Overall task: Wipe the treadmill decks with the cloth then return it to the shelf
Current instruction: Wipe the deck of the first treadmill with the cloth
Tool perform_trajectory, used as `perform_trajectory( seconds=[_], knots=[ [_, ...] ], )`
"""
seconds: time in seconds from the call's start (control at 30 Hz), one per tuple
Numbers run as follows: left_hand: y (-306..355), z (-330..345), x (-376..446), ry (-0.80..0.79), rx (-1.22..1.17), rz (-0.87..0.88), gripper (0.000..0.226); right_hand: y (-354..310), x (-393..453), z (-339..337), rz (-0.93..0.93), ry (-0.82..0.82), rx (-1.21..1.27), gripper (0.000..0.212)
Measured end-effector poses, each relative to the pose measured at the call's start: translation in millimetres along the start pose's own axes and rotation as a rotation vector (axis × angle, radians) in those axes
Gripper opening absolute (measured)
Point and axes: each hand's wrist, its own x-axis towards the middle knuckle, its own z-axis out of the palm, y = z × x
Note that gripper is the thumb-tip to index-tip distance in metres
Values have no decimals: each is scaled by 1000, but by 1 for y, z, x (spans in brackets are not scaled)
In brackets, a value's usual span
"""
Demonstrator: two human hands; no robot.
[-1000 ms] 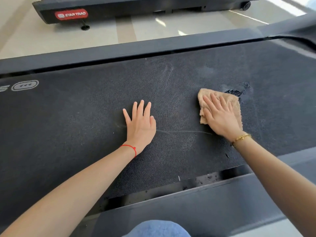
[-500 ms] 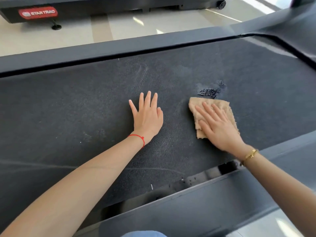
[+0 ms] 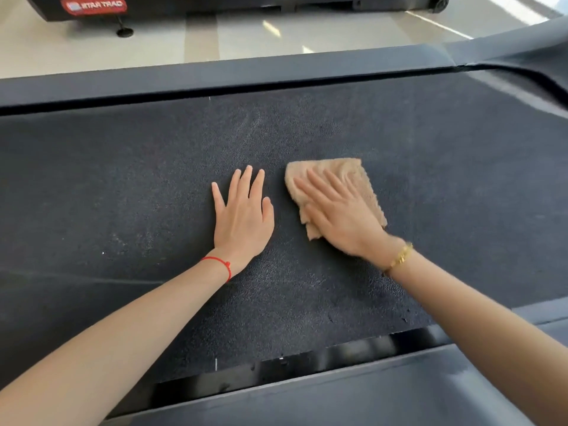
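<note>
Our left hand [image 3: 242, 219] lies flat on the treadmill deck [image 3: 123, 192], fingers straight and slightly spread. Just right of its thumb, our right hand [image 3: 341, 216] presses the tan cloth [image 3: 350, 173] under straight fingers.

- The treadmill belt [image 3: 123, 186] runs left to right across the view, between a far side rail [image 3: 215, 78] and a near side rail [image 3: 368, 392].
- The left hand [image 3: 242, 216] lies flat on the belt near its middle.
- The cloth [image 3: 338, 179] lies on the belt just right of the left hand, apart from it.
- The right hand [image 3: 341, 213] rests on the cloth, covering its near part.
- A second treadmill [image 3: 184, 3] stands on the floor [image 3: 246, 38] beyond the far side rail.
</note>
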Motion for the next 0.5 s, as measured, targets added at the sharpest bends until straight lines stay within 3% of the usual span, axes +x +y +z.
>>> perform_trajectory(
  seconds=[0.13,0.37,0.5],
  knots=[
    [-1,0,0,5,-3,-5,56,21,-39,-5,-101,-15,12,51],
    [2,-1,-1,-21,1,-13,56,107,34,-29,310,48,-12,52],
    [2,-3,-1,-39,-2,-11,56,68,48,-16,193,12,-7,52]
  ],
)
